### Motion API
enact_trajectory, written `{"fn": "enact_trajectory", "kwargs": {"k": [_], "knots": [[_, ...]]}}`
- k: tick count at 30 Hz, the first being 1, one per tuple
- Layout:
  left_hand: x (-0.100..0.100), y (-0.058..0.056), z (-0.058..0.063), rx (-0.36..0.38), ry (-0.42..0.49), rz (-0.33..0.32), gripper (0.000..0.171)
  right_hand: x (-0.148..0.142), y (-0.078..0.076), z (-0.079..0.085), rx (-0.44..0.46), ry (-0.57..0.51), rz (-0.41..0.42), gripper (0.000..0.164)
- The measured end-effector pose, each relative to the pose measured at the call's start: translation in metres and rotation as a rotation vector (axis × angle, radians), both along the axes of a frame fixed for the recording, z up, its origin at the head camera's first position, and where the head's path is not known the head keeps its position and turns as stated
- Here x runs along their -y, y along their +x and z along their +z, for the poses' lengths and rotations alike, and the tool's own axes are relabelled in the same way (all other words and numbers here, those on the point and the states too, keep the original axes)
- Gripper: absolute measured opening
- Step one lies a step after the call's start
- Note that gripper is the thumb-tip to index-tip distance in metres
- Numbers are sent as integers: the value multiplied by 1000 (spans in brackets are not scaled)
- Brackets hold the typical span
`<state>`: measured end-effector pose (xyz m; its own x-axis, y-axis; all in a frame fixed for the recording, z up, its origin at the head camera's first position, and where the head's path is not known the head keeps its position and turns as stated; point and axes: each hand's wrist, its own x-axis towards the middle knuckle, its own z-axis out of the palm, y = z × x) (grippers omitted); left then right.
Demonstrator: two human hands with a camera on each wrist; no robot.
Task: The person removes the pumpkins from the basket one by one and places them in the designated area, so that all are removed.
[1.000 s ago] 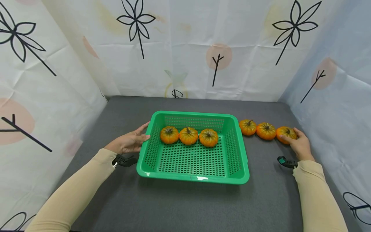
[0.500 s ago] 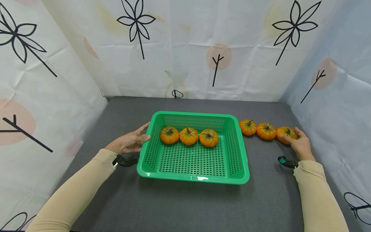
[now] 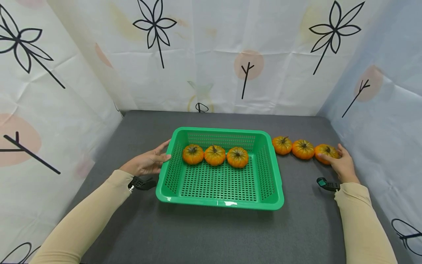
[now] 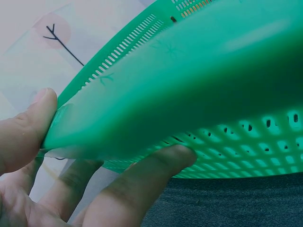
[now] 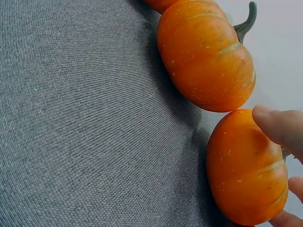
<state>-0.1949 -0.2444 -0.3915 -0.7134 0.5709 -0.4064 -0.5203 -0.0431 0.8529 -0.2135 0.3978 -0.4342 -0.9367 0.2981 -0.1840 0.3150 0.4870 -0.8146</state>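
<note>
The green basket (image 3: 219,202) occupies the middle of the gray surface (image 3: 211,236), its long sides roughly parallel to the far edge. Inside, 3 orange pumpkins (image 3: 214,155) form a row toward the basket's far side. Outside, 3 more follow: the inner pumpkin (image 3: 281,145) just beside the basket's right rim, the middle pumpkin (image 3: 303,149), and the outermost pumpkin (image 3: 325,151) near the surface's right edge, toward the far right corner. The 2 hands are well apart. The left hand (image 3: 146,161) grips the basket's left rim, thumb above and fingers beneath. The right hand (image 3: 344,167) holds the outermost pumpkin between thumb and fingers. White cloth (image 3: 211,55) with black plant drawings rises behind the far edge.
</note>
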Motion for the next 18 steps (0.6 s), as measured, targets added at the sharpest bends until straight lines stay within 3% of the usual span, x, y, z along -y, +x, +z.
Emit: {"fn": "enact_trajectory", "kwargs": {"k": [9, 18], "knots": [[1, 0, -1, -2, 1, 0, 80, 0, 3, 7, -13, -25, -3, 93], [2, 1, -1, -13, 0, -9, 81, 6, 8, 37, -16, -97, -22, 94]]}}
